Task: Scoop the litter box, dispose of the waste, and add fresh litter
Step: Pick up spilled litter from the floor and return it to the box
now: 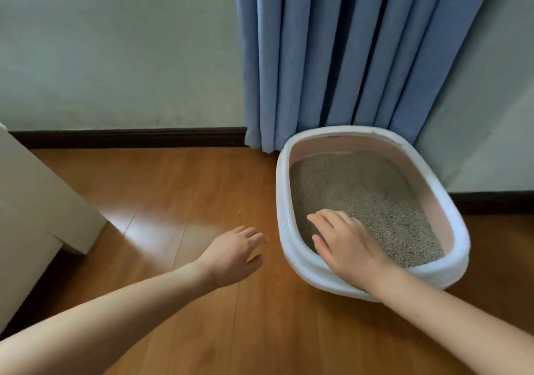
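Two bare forearms are reaching in from the bottom of the view, and we are watching them fan out toward the floor ahead. We are seeing the left hand (pixel 235 252) hovering low over the glossy orange-brown wooden plank floor (pixel 179 189), palm down, fingers loosely spread and slightly bent, and it is holding nothing. Whether it is touching the boards, we cannot tell. It is sitting just beside the left wall of the oval white plastic litter box with a pale pink inner wall (pixel 281 201), apart from it.

Over on the other side, the right hand (pixel 345 243) is stretching across the near rim of that box, wrist lying over the white edge, palm facing down, fingers straight and together, pointing up and left. It is gripping nothing; the fingertips are hanging over or resting on the grey-beige granular litter (pixel 372 192), and we cannot say which. That litter is filling the bottom of the box in a fairly even layer.

We are finding the box standing on the floor at the right, its far end tucked against the pleated blue fabric curtain (pixel 341 51) that is hanging to the floor. A pale wall with a dark brown baseboard (pixel 130 137) is running behind it all, and a cream-coloured piece of furniture (pixel 34 201) is edging in at the left, well apart from both hands.
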`<state>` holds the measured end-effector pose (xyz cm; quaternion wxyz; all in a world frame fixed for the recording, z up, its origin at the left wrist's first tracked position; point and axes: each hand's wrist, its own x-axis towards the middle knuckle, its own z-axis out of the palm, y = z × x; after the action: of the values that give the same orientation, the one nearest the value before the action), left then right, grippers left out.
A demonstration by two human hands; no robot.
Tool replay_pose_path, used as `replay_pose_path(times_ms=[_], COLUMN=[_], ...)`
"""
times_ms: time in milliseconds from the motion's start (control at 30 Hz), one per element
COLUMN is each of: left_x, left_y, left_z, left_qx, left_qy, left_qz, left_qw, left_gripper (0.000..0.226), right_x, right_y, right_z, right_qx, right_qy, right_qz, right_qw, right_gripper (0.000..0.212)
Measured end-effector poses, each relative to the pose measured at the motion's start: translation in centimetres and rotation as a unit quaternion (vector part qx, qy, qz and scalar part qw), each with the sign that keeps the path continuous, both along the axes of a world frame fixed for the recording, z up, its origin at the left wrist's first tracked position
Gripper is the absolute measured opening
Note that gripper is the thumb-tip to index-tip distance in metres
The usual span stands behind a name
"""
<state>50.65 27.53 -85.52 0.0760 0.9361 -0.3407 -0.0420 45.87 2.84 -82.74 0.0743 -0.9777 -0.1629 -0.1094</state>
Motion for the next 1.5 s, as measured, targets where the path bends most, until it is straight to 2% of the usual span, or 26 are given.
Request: replay_pose_path(times_ms=[100,167,300,367,433,533,633,700,767,867,1000,1100,1167,1200,1233,1300,1367,1500], left_x=[1.5,2.2,1.6,1.4,2.0,3.4,5.5,6.2,6.5,7.6,9.3,9.9,10.0,10.1,10.2,10.5,10.9,11.8], left_y=[-0.2,-0.2,0.6,1.2,1.0,-0.9,-3.6,-5.2,-6.3,-6.8,-4.3,-1.7,0.1,0.9,1.7,3.5,4.9,6.6], left_z=[1.0,1.1,0.3,-0.1,-0.1,1.1,2.8,4.4,6.4,8.6,9.0,8.3,7.1,6.1,4.9,2.1,-0.6,-4.6], left_qx=[0.017,-0.005,-0.047,-0.05,-0.052,-0.058,-0.051,-0.023,0.001,0.006,0.029,0.024,-0.005,-0.021,-0.032,-0.041,-0.038,-0.042], left_qy=[0.011,0.004,0.014,0.022,0.014,-0.011,-0.029,-0.031,-0.026,-0.039,-0.025,-0.013,-0.014,-0.012,-0.005,0.013,0.027,0.056], left_qz=[-0.013,0.022,0.093,0.118,0.13,0.121,0.096,0.079,0.068,0.084,0.089,0.103,0.119,0.127,0.136,0.15,0.155,0.149], left_qw=[1.0,1.0,0.994,0.991,0.99,0.991,0.994,0.996,0.997,0.996,0.995,0.994,0.993,0.992,0.99,0.988,0.987,0.986], left_gripper=[0.033,0.027,0.015,0.013,0.013,0.01,0.012,0.016,0.008,0.017,0.004,0.014,0.02,0.022,0.023,0.023,0.022,0.021], right_x=[1.4,1.8,1.4,1.2,1.9,3.7,4.9,5.2,4.9,5.5,6.5,7.4,7.7,7.8,8.1,8.7,8.9,8.2], right_y=[-0.1,0.2,1.2,1.3,0.3,-2.2,-4.1,-4.5,-4.3,-3.2,-1.0,-0.1,0.8,1.5,2.4,4.3,6.2,9.8], right_z=[0.5,0.6,-0.2,-0.7,-0.6,0.5,1.2,1.2,1.4,1.4,1.4,1.5,1.7,1.9,1.9,1.7,1.0,-1.6], right_qx=[-0.024,-0.012,0.05,0.034,-0.028,-0.093,-0.075,-0.058,-0.037,0.013,0.057,0.059,0.15,0.247,0.367,0.591,0.703,0.842], right_qy=[0.018,0.028,0.103,0.122,0.108,0.031,0.001,0.021,0.043,0.055,0.077,0.074,0.09,0.111,0.144,0.223,0.283,0.33], right_qz=[0.029,0.031,-0.019,-0.002,0.038,0.062,0.012,-0.006,-0.029,-0.043,-0.03,-0.011,-0.027,-0.053,-0.087,-0.155,-0.187,-0.17], right_qw=[0.999,0.999,0.993,0.992,0.993,0.993,0.997,0.998,0.998,0.997,0.995,0.995,0.984,0.961,0.915,0.76,0.625,0.392], right_gripper=[0.042,0.037,0.038,0.037,0.034,0.029,0.03,0.033,0.034,0.032,0.032,0.033,0.027,0.02,0.015,0.015,0.022,0.034])
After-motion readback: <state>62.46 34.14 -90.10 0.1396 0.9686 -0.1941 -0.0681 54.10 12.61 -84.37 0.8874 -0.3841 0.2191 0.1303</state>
